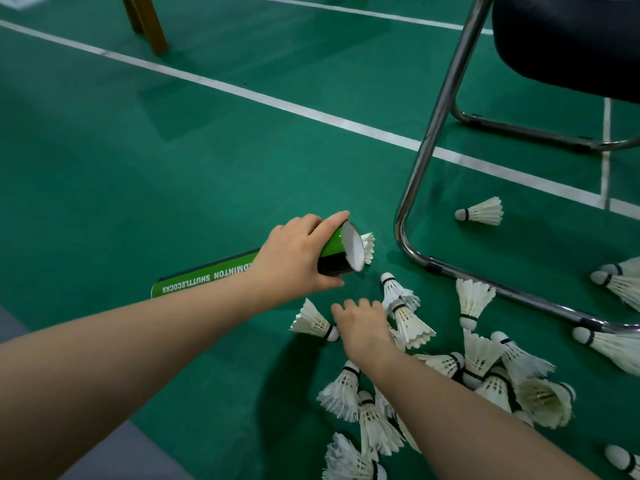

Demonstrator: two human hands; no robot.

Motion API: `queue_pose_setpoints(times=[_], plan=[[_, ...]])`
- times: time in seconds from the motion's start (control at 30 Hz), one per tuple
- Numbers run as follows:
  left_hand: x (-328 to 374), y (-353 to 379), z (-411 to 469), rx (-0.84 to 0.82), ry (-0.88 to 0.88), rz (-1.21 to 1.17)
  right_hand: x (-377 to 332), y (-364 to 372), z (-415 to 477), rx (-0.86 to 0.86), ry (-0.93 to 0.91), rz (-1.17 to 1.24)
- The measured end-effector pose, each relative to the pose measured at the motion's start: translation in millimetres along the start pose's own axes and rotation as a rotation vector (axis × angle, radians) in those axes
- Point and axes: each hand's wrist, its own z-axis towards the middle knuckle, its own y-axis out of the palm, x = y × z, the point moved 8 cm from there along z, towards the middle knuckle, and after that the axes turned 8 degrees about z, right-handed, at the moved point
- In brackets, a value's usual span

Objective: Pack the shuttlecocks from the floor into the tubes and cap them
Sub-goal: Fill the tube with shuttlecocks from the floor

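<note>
**Tube** (207,275): green, printed, lying low and slanted over the floor (173,150). The left hand (298,258) grasps it around the open end, thumb below and fingers over the top. No cap is visible.

**Shuttlecock in the mouth** (369,245): just past the left fingertips, its feather skirt sticks out of the opening.
- Risk: it looks only partly seated. With the tube this flat, it may slide out or jam crooked.
- Risk: forcing the next one in against splayed feathers could crush them.

**Right hand** (363,327): just below the left hand, fingers curled down onto the heap. I cannot tell whether it has caught anything.

**Lone shuttlecock** (311,322): its cork touches the left edge of the right hand, its feathers point away.
- Risk: a pinch on the skirt rather than the cork would bend the feathers. It would also present the wrong end to the tube.

**Heap of shuttlecocks** (485,375): right of and behind the right hand, overlapping at all angles.
- Risk: interlocked skirts may lift two at once or scatter the neighbours.

**Stray shuttlecock** (481,211): well right of the left hand, beyond the chair frame.

**Chair frame** (426,147): chrome tubing, running along the floor right of both hands. Its rail crosses the heap and blocks reaches to the far pieces. The dark seat (568,39) is above it.

**Wooden leg** (149,22) and **white court line** (242,91): far beyond the hands, no obstruction.
</note>
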Motion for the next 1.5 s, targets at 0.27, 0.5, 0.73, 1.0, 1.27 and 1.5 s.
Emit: queue_pose_setpoints(times=[0.27, 0.5, 0.73, 1.0, 1.27, 1.5], plan=[[-7.8, -7.3, -2.4, 0.025, -0.014, -0.006, 36.5, -37.9, -8.8, 0.208, 0.19, 0.548], [-9.3, -11.7, -11.5, -0.014, -0.013, -0.029, 100.3, -88.1, -52.8, 0.53, 0.531, 1.628], [10.6, -21.5, -12.9, -0.025, -0.002, -0.045, 90.4, -141.7, -80.1, 0.606, 0.305, 2.014], [48.6, -30.7, -5.0, 0.033, 0.048, -0.104, 61.9, -142.4, -83.3, 0.581, 0.263, 1.559], [51.5, -28.0, -4.7, 0.064, 0.073, -0.095, 97.6, -161.1, -106.7, 0.953, 0.133, 1.586], [50.8, -23.3, 0.7, 0.089, 0.089, -0.114, 68.8, -170.9, -87.6, 0.542, -0.037, 1.347]])
